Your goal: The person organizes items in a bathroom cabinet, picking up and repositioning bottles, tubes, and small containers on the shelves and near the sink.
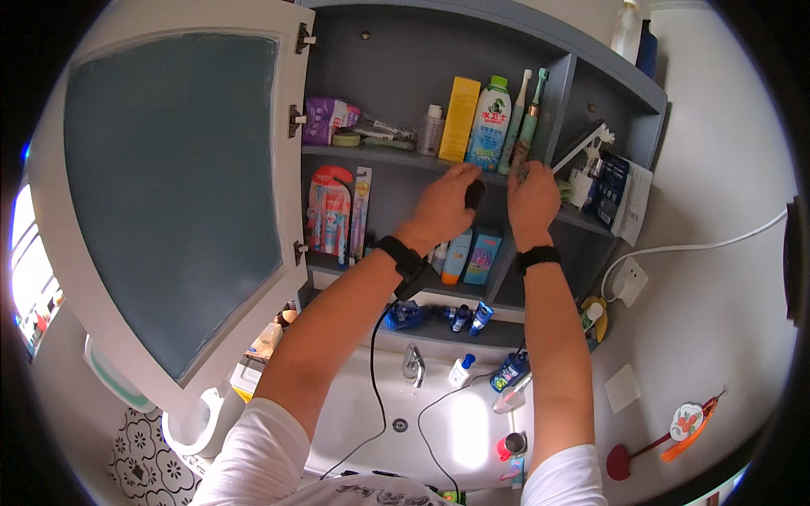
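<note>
Both my hands reach into an open grey wall cabinet. My left hand (446, 205) is at the edge of the upper shelf (380, 154), with a dark object (474, 194) at its palm; whether it grips this is unclear. My right hand (533, 201) has its fingertips at the base of a green electric toothbrush (526, 129), which stands upright beside a paler electric toothbrush (516, 120). To their left stand a white and blue bottle with a green cap (490, 126), a yellow box (460, 120) and a small bottle with a white cap (431, 131).
The cabinet door (177, 202) hangs open at the left. Packaged toothbrushes (329, 212), a blue tube (457, 256) and a box (483, 258) stand on the lower shelf. Below are a faucet (414, 365) and a white sink (354, 411). Black cables (373, 360) trail from my wrists.
</note>
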The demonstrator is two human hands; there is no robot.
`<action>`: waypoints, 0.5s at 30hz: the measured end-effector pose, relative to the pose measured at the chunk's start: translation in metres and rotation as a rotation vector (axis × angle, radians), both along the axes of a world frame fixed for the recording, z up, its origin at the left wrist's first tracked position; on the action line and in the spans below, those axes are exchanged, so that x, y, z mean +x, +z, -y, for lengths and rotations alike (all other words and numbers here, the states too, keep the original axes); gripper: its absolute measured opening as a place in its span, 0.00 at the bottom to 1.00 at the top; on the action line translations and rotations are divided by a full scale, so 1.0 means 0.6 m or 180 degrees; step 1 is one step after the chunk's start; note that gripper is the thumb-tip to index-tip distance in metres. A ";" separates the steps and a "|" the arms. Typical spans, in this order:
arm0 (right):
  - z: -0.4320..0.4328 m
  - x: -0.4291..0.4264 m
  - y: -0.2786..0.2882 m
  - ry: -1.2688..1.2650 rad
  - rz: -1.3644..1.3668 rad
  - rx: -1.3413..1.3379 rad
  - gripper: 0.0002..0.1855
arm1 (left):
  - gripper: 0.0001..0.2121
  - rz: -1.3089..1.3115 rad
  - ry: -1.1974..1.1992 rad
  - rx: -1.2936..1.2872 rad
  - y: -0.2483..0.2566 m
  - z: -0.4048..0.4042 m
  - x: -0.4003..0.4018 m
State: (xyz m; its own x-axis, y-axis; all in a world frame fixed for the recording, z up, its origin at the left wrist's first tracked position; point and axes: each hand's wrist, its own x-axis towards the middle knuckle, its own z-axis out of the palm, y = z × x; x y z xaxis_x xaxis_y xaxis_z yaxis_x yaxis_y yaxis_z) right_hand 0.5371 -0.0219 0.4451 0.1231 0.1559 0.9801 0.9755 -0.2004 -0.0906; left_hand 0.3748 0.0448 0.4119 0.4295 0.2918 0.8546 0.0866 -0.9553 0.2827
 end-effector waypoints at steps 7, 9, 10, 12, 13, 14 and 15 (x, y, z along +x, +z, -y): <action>-0.008 0.004 -0.021 -0.0212 -0.0031 -0.0092 0.11 | 0.31 0.0061 -0.0258 -0.0162 -0.011 -0.015 0.003; -0.008 0.003 -0.026 -0.0274 0.0081 -0.0096 0.11 | 0.32 0.0060 -0.0325 -0.0182 -0.013 -0.015 0.004; -0.007 0.000 -0.028 -0.0356 0.0067 -0.0112 0.11 | 0.32 0.0066 -0.0350 -0.0184 -0.013 -0.013 0.005; -0.007 -0.005 -0.028 -0.0441 0.0047 -0.0125 0.12 | 0.32 0.0024 -0.0332 -0.0225 -0.013 -0.012 0.004; -0.007 -0.009 -0.027 -0.0483 0.0058 -0.0149 0.12 | 0.32 0.0017 -0.0336 -0.0222 -0.013 -0.012 0.002; -0.008 -0.012 -0.026 -0.0526 0.0071 -0.0173 0.13 | 0.32 0.0043 -0.0334 -0.0225 -0.013 -0.011 0.001; -0.008 -0.014 -0.027 -0.0529 0.0058 -0.0168 0.13 | 0.32 0.0061 -0.0330 -0.0225 -0.013 -0.012 0.000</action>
